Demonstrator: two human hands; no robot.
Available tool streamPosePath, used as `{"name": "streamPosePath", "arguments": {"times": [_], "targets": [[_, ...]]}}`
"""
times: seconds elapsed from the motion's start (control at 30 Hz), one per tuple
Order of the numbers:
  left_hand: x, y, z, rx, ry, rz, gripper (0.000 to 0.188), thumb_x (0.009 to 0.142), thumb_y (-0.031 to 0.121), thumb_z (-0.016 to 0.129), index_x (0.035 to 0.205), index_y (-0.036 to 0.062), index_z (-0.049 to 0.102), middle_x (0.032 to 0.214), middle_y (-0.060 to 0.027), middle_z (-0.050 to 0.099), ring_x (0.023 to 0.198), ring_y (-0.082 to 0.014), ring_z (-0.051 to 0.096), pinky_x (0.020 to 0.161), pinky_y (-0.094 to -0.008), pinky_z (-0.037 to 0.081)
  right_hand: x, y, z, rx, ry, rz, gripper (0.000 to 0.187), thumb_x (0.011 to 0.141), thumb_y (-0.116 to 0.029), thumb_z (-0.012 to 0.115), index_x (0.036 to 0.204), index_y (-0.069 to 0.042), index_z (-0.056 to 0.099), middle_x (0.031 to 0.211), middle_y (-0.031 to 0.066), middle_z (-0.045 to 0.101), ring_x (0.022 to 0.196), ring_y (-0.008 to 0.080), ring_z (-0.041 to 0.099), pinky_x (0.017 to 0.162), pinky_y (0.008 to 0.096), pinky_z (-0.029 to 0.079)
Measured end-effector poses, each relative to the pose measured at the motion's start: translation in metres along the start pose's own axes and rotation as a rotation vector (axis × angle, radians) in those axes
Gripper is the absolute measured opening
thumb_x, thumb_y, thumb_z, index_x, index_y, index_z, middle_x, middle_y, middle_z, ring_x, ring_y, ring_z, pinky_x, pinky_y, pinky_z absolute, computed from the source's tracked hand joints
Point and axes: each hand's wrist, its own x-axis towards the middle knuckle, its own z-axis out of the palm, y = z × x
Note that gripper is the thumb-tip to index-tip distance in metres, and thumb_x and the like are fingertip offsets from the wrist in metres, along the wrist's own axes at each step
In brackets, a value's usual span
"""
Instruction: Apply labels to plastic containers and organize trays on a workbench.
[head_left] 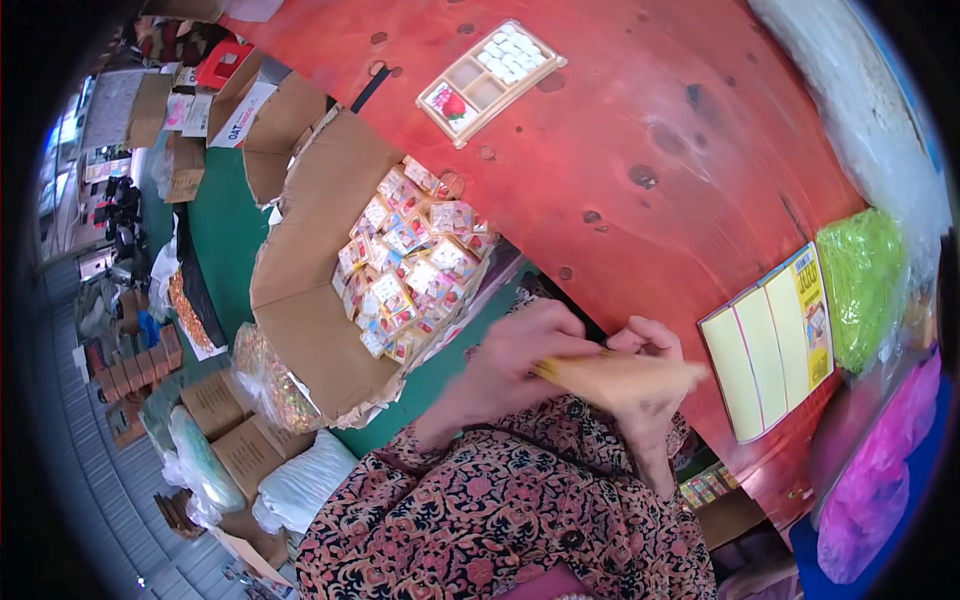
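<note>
A flat pale cream piece (625, 381), like a small folded card or tray with a yellow corner, is held over my lap by the table's near edge. It is smeared by motion, so its exact kind is unclear. My right hand (650, 350) grips it from behind, fingers curled over the top. At its yellow left end, my left hand (525, 345) pinches with bent, blurred fingers. To the right, pale yellow printed sheets (765, 345) lie on the table. Beyond my hands sits a cream compartment tray (475, 88) with white pieces and a strawberry picture.
A large open cardboard box (310, 270) of small packs (410, 260) stands at my left. The red table (620, 130) spreads ahead. Bags of green shreds (865, 290) and pink plastic (870, 500) are at the right. Closed cartons (255, 450) and filled bags line the floor at left.
</note>
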Motion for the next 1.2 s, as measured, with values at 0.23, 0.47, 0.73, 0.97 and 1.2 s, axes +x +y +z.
{"name": "streamPosePath", "arguments": {"times": [0.23,0.47,0.73,0.97,1.2], "targets": [[-0.09,-0.053,-0.06,-0.866,0.795,-0.68,0.024,0.084,0.006,0.061,0.108,0.0017,0.059,0.113,-0.0093,0.061,0.105,-0.0202,0.058,0.089,-0.0402,0.05,0.006,-0.009,-0.001,-0.208,0.018,0.201,0.032,0.083,0.011,0.051,0.113,0.003,0.053,0.098,0.0072,0.055,0.073,0.0059,0.05,0.059,0.0161,0.042],[-0.181,-0.137,-0.084,-1.041,1.524,-0.88,0.034,0.088,0.019,0.061,0.118,0.007,0.053,0.113,-0.0097,0.06,0.099,-0.0242,0.06,0.084,-0.0425,0.05,0.005,-0.004,-0.003,-0.256,-0.005,0.216,0.028,0.085,0.007,0.052,0.113,0.003,0.054,0.095,0.0066,0.056,0.07,0.007,0.052,0.057,0.0181,0.044],[-0.293,-0.203,-0.083,-1.066,1.794,-1.043,0.024,0.084,0.034,0.065,0.093,0.013,0.061,0.076,-0.0015,0.063,0.065,-0.0154,0.059,0.052,-0.0282,0.048,0.006,-0.006,0.0,-0.164,0.035,0.245,0.028,0.086,0.004,0.054,0.114,0.003,0.053,0.096,0.0075,0.056,0.071,0.0083,0.053,0.055,0.019,0.045],[-0.305,-0.225,-0.106,-0.711,1.558,-0.987,0.032,0.084,0.042,0.064,0.086,0.0103,0.058,0.065,-0.0023,0.058,0.051,-0.0148,0.055,0.041,-0.0245,0.045,0.006,-0.007,0.0,-0.191,0.039,0.262,0.027,0.087,0.003,0.054,0.113,0.002,0.054,0.094,0.0071,0.056,0.07,0.0079,0.053,0.054,0.0188,0.045],[-0.351,-0.29,-0.108,-0.193,1.67,-1.402,0.045,0.077,0.04,0.071,0.087,0.0005,0.053,0.074,-0.0109,0.057,0.063,-0.0234,0.058,0.05,-0.0369,0.046,0.006,-0.01,0.004,-0.255,0.009,0.225,0.025,0.087,0.003,0.054,0.112,0.002,0.055,0.094,0.0068,0.056,0.07,0.0077,0.053,0.055,0.0191,0.046]]}}
